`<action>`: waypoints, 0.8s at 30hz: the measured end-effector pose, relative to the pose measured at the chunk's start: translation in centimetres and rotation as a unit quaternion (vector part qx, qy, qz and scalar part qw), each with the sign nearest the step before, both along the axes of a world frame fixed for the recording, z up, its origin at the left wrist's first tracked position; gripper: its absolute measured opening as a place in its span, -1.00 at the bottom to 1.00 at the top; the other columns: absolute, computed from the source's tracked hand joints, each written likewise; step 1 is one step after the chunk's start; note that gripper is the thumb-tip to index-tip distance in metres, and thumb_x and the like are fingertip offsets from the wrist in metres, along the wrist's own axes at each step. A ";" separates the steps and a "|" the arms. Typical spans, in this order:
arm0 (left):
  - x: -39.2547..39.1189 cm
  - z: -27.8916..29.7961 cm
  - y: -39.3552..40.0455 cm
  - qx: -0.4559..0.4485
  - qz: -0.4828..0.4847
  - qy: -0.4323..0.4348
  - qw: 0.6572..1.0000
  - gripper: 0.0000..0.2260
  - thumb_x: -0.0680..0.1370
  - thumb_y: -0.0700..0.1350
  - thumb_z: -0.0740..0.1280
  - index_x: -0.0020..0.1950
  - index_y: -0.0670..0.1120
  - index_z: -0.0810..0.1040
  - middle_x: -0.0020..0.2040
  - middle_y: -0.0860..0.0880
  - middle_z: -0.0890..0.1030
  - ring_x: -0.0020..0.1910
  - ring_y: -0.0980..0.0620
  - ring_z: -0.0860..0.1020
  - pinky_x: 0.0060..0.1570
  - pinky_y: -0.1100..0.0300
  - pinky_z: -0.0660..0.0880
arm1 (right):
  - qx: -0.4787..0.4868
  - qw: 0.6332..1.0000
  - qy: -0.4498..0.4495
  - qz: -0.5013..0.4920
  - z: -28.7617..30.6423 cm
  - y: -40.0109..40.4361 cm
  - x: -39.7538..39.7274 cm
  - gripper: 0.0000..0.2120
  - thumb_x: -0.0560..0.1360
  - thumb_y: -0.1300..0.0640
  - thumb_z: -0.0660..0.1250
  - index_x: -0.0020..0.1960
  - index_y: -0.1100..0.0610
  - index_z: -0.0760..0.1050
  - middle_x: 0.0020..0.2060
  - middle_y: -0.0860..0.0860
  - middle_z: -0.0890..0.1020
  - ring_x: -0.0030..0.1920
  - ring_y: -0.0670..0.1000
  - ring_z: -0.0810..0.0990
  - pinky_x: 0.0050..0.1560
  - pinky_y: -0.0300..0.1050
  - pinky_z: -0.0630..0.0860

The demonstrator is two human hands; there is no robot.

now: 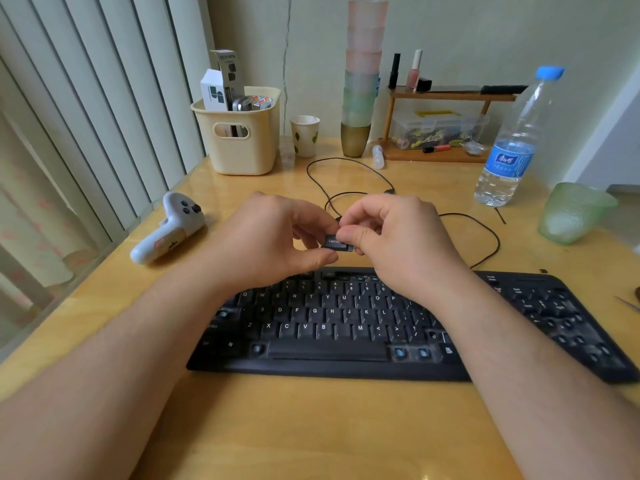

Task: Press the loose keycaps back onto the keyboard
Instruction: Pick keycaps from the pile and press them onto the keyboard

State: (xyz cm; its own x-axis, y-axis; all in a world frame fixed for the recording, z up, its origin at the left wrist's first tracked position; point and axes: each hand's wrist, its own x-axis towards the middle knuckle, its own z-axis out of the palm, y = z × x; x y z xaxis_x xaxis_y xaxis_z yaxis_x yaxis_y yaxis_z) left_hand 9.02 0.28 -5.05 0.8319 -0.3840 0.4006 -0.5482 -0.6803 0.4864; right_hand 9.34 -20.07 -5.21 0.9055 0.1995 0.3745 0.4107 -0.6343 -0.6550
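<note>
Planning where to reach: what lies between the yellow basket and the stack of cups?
In the head view, a paper cup stands between the basket and stacked cups.

Two bare forearms enter from the bottom corners, no sleeves visible up to frame edge. No watch, bracelets or rings seen. Left hand (273, 237) and right hand (394, 237) ungloved; visible thumbnails short, unpainted. No markings on arms.
</note>
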 end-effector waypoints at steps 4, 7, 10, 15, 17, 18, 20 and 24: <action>-0.5 1.2 0.6 -0.013 -0.010 0.026 1.000 -0.78 0.43 -0.06 0.62 0.04 0.08 0.73 -0.20 0.19 0.71 -0.15 0.29 0.68 -0.11 0.53 0.47 | 0.010 1.000 -0.026 0.012 -0.1 0.3 -0.3 -0.95 0.52 0.02 0.51 -0.12 -0.09 0.68 -0.34 -0.16 0.64 -0.24 -0.18 0.59 -0.23 -0.31 0.50; -1.1 2.8 1.4 0.064 -0.010 0.033 0.997 -0.78 0.42 -0.01 0.62 0.04 0.10 0.74 -0.18 0.21 0.72 -0.14 0.29 0.67 -0.07 0.42 0.56 | 0.006 0.999 -0.034 0.031 -0.2 0.9 -0.8 -0.94 0.51 0.01 0.52 -0.13 -0.09 0.67 -0.33 -0.15 0.64 -0.23 -0.17 0.57 -0.27 -0.37 0.45; -2.4 3.5 2.9 0.114 0.006 0.051 0.992 -0.76 0.41 0.04 0.62 0.06 0.14 0.74 -0.18 0.22 0.72 -0.15 0.32 0.66 -0.06 0.43 0.55 | -0.026 0.997 -0.021 0.063 -0.3 1.9 -1.7 -0.95 0.50 -0.03 0.53 -0.12 -0.12 0.68 -0.30 -0.17 0.65 -0.23 -0.18 0.58 -0.23 -0.31 0.47; -6.5 1.8 7.1 0.098 0.061 0.070 0.991 -0.75 0.39 0.01 0.62 0.03 0.20 0.71 -0.21 0.31 0.69 -0.14 0.32 0.66 -0.01 0.48 0.52 | -0.082 0.982 -0.017 0.167 -0.5 5.3 -4.1 -0.87 0.55 0.03 0.48 0.08 -0.10 0.71 -0.21 -0.18 0.68 -0.19 -0.17 0.59 -0.10 -0.25 0.52; -7.9 0.8 8.6 0.067 0.085 0.089 0.990 -0.74 0.41 -0.05 0.61 0.02 0.23 0.70 -0.20 0.33 0.69 -0.14 0.30 0.68 -0.04 0.50 0.51 | -0.102 0.976 -0.028 0.193 -0.9 6.5 -4.6 -0.84 0.56 0.03 0.47 0.12 -0.11 0.70 -0.15 -0.17 0.70 -0.13 -0.12 0.61 -0.01 -0.12 0.56; -8.3 0.3 9.2 0.051 0.095 0.101 0.989 -0.75 0.43 -0.08 0.61 0.02 0.21 0.71 -0.20 0.32 0.70 -0.15 0.29 0.68 -0.06 0.52 0.49 | -0.106 0.973 -0.036 0.199 -1.1 6.9 -4.7 -0.85 0.56 0.03 0.46 0.12 -0.11 0.70 -0.13 -0.18 0.70 -0.11 -0.11 0.60 0.01 -0.08 0.57; -8.9 -0.6 10.1 -0.003 0.112 0.144 0.983 -0.79 0.46 -0.14 0.58 0.01 0.14 0.74 -0.17 0.23 0.73 -0.16 0.25 0.69 -0.09 0.51 0.49 | -0.109 0.973 -0.047 0.197 -1.2 7.1 -4.6 -0.87 0.56 0.02 0.45 0.09 -0.12 0.71 -0.09 -0.21 0.68 -0.09 -0.13 0.57 0.04 -0.06 0.56; -8.8 -1.7 11.5 -0.119 0.136 0.245 0.952 -0.78 0.41 -0.01 0.56 0.04 0.08 0.76 -0.06 0.04 0.77 0.02 0.02 0.72 0.20 0.10 0.57 | -0.106 0.976 -0.049 0.183 -1.4 6.4 -4.0 -0.89 0.57 0.01 0.44 0.06 -0.12 0.70 -0.03 -0.19 0.68 -0.05 -0.12 0.57 0.08 -0.05 0.56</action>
State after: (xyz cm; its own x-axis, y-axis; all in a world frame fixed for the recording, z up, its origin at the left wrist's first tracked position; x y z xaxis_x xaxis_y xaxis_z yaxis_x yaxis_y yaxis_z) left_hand 0.18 11.77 -6.75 0.9971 -0.0744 -0.0129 -0.0347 -0.6031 0.7969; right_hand 5.36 -13.65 -6.63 0.7208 0.5855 0.3711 0.6894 -0.5499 -0.4715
